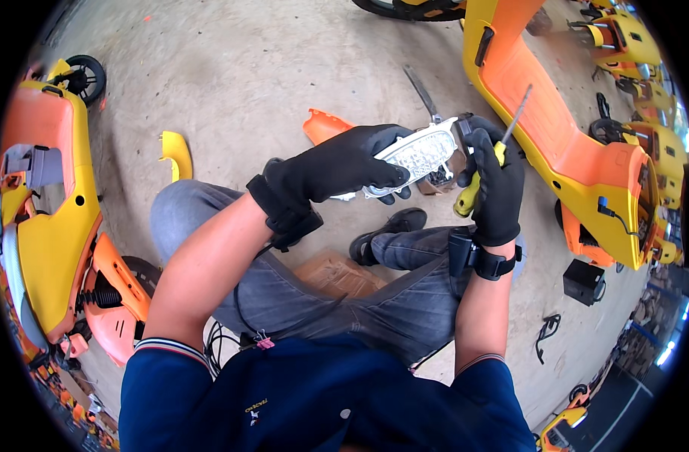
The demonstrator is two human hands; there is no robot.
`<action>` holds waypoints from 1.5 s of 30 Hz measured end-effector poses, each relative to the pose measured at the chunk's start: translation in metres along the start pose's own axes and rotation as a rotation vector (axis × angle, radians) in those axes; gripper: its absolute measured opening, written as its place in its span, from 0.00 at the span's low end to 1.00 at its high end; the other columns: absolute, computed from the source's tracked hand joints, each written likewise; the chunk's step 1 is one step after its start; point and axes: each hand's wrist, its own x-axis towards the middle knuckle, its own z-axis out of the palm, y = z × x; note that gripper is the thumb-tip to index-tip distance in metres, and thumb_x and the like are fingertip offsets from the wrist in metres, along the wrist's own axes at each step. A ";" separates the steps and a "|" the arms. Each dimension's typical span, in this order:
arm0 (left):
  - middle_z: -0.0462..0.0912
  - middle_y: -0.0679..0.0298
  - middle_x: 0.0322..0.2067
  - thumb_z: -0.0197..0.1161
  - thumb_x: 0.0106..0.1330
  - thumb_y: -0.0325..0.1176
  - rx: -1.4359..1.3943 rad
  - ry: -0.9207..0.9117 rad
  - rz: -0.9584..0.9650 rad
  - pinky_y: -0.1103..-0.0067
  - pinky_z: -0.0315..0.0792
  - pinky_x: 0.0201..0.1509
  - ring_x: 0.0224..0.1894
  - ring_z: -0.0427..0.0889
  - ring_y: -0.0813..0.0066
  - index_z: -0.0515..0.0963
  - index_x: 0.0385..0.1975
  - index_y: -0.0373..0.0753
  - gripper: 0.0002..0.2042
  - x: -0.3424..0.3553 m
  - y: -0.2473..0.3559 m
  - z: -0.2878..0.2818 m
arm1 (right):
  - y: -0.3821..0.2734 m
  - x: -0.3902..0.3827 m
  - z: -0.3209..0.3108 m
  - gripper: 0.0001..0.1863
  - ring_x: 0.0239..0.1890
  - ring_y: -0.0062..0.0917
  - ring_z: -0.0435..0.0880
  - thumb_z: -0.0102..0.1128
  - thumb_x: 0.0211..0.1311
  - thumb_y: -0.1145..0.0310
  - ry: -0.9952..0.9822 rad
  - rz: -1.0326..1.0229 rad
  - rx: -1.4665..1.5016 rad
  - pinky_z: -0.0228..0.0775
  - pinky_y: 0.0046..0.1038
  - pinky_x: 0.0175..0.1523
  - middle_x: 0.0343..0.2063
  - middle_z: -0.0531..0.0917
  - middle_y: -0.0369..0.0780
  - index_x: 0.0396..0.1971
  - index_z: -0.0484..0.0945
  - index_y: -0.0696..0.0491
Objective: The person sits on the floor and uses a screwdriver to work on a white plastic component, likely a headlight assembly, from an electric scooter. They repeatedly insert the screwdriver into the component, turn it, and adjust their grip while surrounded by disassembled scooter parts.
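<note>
My left hand [344,162], in a black glove, grips a long white lamp unit [423,157] with a clear patterned lens, its fingers round the near end. The lamp is held tilted above the floor, between my knees and the scooter. In my right hand [501,188], also gloved in black, lies a screwdriver [467,199] with a yellow-green handle. Its shaft points up and away, past the fingers. The right fingertips are close to a small dark part at the lamp's far end; whether they pinch it I cannot tell.
A yellow and orange scooter body [559,139] stands at right, another scooter [54,203] at left. On the floor lie an orange panel [323,125], a yellow curved piece [177,156], a black box [583,282], a black cable [548,331] and cardboard [337,273].
</note>
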 end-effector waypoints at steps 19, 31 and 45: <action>0.80 0.57 0.54 0.62 0.63 0.29 -0.060 -0.055 -0.017 0.76 0.79 0.52 0.50 0.83 0.72 0.65 0.66 0.33 0.29 -0.003 0.004 0.004 | -0.011 -0.011 0.010 0.15 0.20 0.16 0.76 0.66 0.64 0.67 -0.215 0.255 0.187 0.69 0.19 0.25 0.23 0.78 0.35 0.45 0.77 0.58; 0.80 0.56 0.54 0.66 0.64 0.33 -0.078 -0.079 -0.008 0.74 0.80 0.52 0.50 0.84 0.69 0.64 0.68 0.31 0.32 -0.003 0.005 0.004 | -0.015 -0.011 0.008 0.13 0.20 0.15 0.76 0.64 0.66 0.65 -0.249 0.296 0.137 0.69 0.18 0.26 0.23 0.78 0.34 0.44 0.78 0.58; 0.82 0.54 0.51 0.46 0.78 0.46 -0.396 -0.189 0.025 0.77 0.80 0.49 0.48 0.85 0.71 0.68 0.63 0.33 0.24 -0.007 0.004 0.004 | -0.010 -0.015 0.013 0.12 0.23 0.14 0.75 0.62 0.68 0.67 -0.215 0.315 0.151 0.69 0.18 0.27 0.26 0.79 0.33 0.45 0.80 0.59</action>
